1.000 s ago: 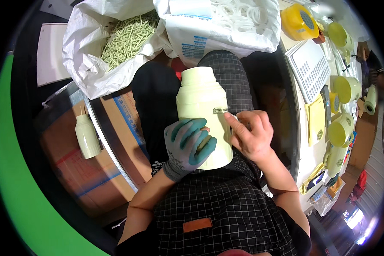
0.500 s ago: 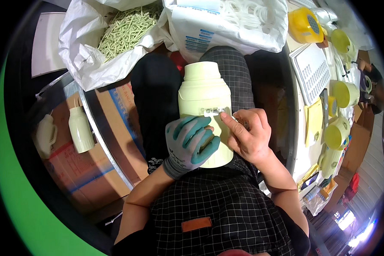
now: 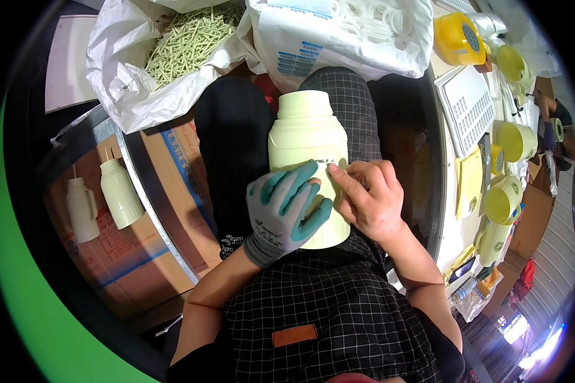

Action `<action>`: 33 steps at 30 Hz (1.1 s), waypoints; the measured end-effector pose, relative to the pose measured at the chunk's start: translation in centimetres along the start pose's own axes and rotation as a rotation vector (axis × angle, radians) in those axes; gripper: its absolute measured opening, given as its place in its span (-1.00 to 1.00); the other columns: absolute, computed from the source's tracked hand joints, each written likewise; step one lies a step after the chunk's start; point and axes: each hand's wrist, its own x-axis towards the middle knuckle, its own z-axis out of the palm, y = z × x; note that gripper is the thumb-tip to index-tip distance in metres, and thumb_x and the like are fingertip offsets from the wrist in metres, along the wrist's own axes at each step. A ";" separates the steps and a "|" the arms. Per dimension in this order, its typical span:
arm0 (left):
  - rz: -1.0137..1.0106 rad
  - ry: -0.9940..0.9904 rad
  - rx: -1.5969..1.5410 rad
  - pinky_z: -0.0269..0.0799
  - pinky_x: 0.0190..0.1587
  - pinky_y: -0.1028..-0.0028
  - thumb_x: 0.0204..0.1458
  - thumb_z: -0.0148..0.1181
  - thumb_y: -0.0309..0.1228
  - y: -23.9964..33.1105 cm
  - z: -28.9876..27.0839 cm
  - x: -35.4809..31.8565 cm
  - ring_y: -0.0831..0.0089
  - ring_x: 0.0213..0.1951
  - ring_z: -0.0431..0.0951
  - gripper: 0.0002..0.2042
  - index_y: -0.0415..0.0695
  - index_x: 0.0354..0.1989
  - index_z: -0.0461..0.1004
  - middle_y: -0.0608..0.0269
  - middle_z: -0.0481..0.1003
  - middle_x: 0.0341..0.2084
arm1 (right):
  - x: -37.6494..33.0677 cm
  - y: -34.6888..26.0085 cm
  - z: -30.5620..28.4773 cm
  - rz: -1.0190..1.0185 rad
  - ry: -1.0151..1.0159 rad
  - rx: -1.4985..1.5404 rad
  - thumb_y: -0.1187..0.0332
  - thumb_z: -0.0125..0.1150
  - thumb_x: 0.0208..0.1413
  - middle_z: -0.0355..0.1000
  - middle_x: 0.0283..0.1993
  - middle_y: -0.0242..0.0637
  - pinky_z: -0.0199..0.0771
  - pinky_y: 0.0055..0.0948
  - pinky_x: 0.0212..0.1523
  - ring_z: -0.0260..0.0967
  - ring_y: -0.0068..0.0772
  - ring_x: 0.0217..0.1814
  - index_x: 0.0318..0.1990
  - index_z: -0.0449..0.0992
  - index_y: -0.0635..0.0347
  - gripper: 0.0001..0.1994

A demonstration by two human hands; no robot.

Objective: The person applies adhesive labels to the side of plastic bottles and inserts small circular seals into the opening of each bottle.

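A pale yellow-green vacuum flask body (image 3: 308, 137) leans on my lap between my thighs, its narrow neck pointing away from me. Dark lettering on a small label (image 3: 323, 161) shows on its front. My left hand (image 3: 284, 207), in a grey and teal glove, holds the flask from the front, with fingertips near the lettering. Part of one fingertip is bare. My right hand (image 3: 374, 201) is bare; its index finger stretches out and touches the flask at the label's right end. The other right fingers are loosely bent beside the flask, holding nothing that shows.
A white sack of thin green sticks (image 3: 191, 48) and one of clear rings (image 3: 370, 22) stand ahead. Two similar flasks (image 3: 121, 195) are on cartons at left. On the right table lie a label sheet (image 3: 464, 112), yellow cups (image 3: 516, 140) and a yellow tape roll (image 3: 459, 39). Another person is beyond.
My left fingers have straightened and moved up toward the lettering. The pale strip around the lettering no longer shows. My right index finger has shifted slightly up and left.
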 end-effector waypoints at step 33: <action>0.116 -0.087 0.301 0.30 0.37 0.06 0.18 0.33 -0.36 -6.2 1.0 15.9 -0.05 0.29 0.41 -0.53 -0.27 0.23 0.45 -0.06 0.44 0.27 | -18.9 8.7 -8.9 1.302 0.822 0.438 0.49 0.19 0.34 0.56 -0.17 -0.32 0.50 -0.48 -0.03 0.47 -0.55 -0.11 0.08 0.53 0.23 -0.79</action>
